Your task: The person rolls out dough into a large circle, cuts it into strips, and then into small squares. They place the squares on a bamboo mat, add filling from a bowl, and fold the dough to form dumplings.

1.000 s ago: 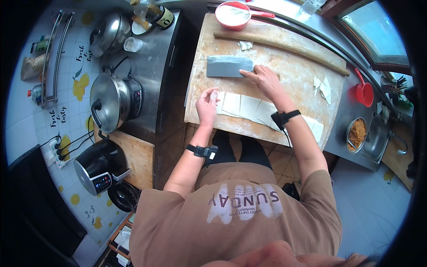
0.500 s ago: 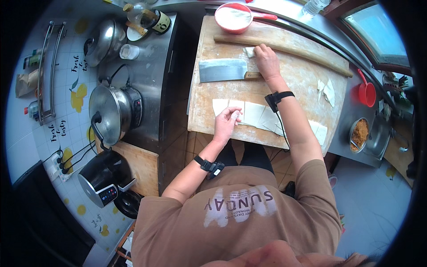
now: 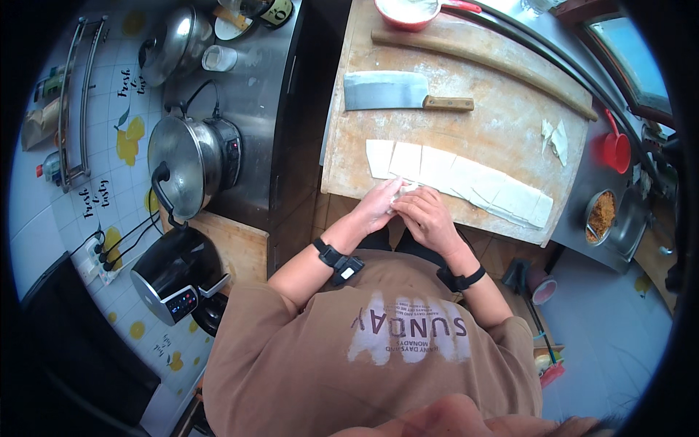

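Observation:
My left hand (image 3: 375, 207) and my right hand (image 3: 429, 218) meet at the near edge of the floured wooden board (image 3: 502, 124). Both have their fingers closed around a small white piece of dough (image 3: 399, 192), mostly hidden by the fingers. Just beyond them a row of flat, cut dough wrappers (image 3: 437, 172) runs along the board's front, some overlapping toward the right. A cleaver (image 3: 386, 90) lies behind the row, its wooden handle pointing right. Farther back rests a long rolling pin (image 3: 484, 62).
A red pan of flour (image 3: 408, 11) stands at the board's far edge. Dough scraps (image 3: 558, 142) lie at the right. Beyond are a red ladle (image 3: 616, 149) and a bowl of orange-brown filling (image 3: 601, 213). At left are a lidded pot (image 3: 182, 164) and a black air fryer (image 3: 178, 273).
My right hand has come back from beside the rolling pin to meet my left hand. The small dough piece there has left the board. The head view has shifted.

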`<act>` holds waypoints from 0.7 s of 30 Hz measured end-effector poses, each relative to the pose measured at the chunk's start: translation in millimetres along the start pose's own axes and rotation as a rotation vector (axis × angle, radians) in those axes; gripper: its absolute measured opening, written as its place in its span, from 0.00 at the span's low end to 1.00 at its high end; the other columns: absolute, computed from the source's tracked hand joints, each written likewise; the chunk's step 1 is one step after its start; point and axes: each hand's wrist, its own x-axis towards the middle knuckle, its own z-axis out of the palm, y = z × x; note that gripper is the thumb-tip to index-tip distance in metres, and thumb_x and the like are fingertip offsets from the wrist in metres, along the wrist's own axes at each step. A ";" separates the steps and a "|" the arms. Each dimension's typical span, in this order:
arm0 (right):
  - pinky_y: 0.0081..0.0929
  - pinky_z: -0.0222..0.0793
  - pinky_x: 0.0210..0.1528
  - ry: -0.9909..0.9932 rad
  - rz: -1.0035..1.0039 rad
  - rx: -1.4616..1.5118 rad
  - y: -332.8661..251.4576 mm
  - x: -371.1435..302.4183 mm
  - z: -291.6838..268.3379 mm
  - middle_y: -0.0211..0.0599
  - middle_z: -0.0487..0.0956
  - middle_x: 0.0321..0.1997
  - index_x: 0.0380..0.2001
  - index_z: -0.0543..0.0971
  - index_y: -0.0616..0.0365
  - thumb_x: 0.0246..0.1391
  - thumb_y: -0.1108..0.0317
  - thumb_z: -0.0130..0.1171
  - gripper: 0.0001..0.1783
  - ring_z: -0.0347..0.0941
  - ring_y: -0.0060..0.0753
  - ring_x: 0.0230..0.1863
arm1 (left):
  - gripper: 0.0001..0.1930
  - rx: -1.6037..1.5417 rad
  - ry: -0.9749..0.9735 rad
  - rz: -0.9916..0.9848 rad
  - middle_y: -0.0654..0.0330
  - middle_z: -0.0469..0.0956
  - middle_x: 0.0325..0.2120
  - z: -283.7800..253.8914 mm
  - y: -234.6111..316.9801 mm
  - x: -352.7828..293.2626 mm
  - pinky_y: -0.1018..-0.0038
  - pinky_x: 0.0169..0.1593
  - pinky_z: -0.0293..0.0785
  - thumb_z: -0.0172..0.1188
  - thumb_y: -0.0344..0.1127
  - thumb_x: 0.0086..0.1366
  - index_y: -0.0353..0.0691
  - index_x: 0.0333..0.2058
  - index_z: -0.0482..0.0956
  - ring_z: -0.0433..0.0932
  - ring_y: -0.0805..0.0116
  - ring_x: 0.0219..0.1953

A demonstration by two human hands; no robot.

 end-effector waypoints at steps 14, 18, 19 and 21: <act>0.46 0.71 0.60 0.367 0.362 -0.446 65.2 19.3 70.5 0.38 0.81 0.46 0.39 0.84 0.52 0.55 0.67 0.79 0.12 0.77 0.47 0.51 | 0.19 0.226 -0.006 0.036 0.73 0.66 0.22 -57.6 12.7 -22.3 0.81 0.20 0.53 0.55 0.49 0.90 0.43 0.38 0.76 0.62 0.83 0.19; 0.46 0.70 0.61 0.410 0.358 -0.443 64.5 17.5 73.1 0.36 0.82 0.47 0.38 0.84 0.52 0.55 0.67 0.78 0.11 0.77 0.47 0.52 | 0.18 0.261 -0.022 -0.020 0.70 0.73 0.27 -50.8 8.7 -17.3 0.82 0.24 0.59 0.51 0.45 0.92 0.38 0.47 0.80 0.65 0.82 0.22; 0.46 0.70 0.61 0.416 0.371 -0.440 62.7 16.4 73.3 0.35 0.82 0.47 0.38 0.84 0.52 0.56 0.67 0.78 0.11 0.77 0.47 0.52 | 0.18 0.278 -0.010 -0.024 0.69 0.74 0.27 -49.6 7.3 -15.4 0.82 0.25 0.60 0.50 0.45 0.92 0.37 0.49 0.81 0.67 0.82 0.23; 0.44 0.69 0.61 0.408 0.357 -0.476 59.5 14.8 74.2 0.35 0.83 0.46 0.37 0.85 0.52 0.56 0.67 0.79 0.10 0.78 0.46 0.53 | 0.19 0.319 0.003 -0.016 0.67 0.77 0.29 -48.2 5.8 -11.1 0.82 0.26 0.63 0.50 0.46 0.93 0.35 0.52 0.81 0.69 0.81 0.24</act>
